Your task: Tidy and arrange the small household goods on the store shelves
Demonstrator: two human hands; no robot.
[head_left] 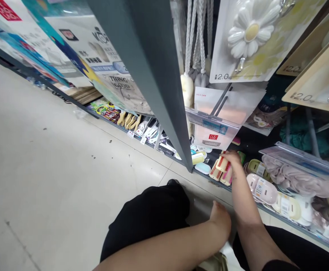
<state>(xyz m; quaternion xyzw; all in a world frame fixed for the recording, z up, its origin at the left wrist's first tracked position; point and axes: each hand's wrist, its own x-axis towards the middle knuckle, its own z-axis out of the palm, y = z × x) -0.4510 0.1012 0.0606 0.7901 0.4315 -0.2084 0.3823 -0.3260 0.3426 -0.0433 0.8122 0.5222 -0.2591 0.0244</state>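
Note:
My right hand (232, 158) reaches down to the bottom shelf. Its fingers close on the edge of a cream scrub brush (222, 164) with red bristles. Beneath it lie more cream brushes, one with red (215, 173) and one with pink bristles (227, 177). My left hand (221, 219) hangs low between my knees, in front of the shelf edge. It is bent at the wrist, and most of its fingers are hidden, so what it holds does not show.
A dark shelf post (164, 75) stands left of the brushes. Pink soap dishes (262, 189) sit to their right. Packaged hooks (250, 41) and a mauve bath puff (287, 173) hang above. Combs (167, 146) lie left of the post. Pale floor tiles (68, 169) spread leftward.

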